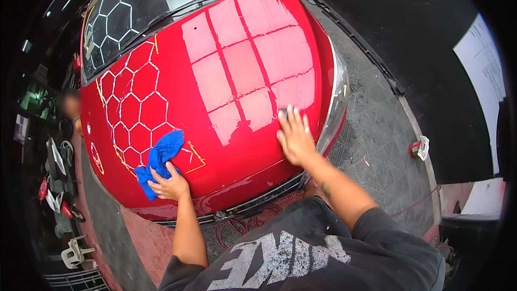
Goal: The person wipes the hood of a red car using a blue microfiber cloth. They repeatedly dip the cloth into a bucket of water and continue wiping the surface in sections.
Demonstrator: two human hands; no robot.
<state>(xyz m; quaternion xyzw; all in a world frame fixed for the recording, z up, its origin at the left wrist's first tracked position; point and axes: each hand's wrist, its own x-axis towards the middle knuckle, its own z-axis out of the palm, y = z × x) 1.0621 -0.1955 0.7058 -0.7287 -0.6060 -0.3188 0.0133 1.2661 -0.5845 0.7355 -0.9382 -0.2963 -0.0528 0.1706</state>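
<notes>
A glossy red car hood (215, 156) spreads out in front of me. On its near left part, my left hand (171, 184) has a crumpled blue microfiber cloth (164, 151) under its bent fingers, pressed to the paint. Farther right, my right hand (296, 139) lies on the hood close to the headlight (339, 91). A small dark block (283, 112) peeks out at its fingertips; most of it is hidden by the fingers. The paint around that hand mirrors a bright lamp grid.
Hexagonal light reflections (137, 108) cover the hood's left side. Wiper arms (167, 16) cross the base of the windshield (145, 0). A detached wiper-like black strip (355, 40) lies on the grey tiled floor (371, 145). At left are a blurred person (71, 105) and a white plastic chair (75, 252).
</notes>
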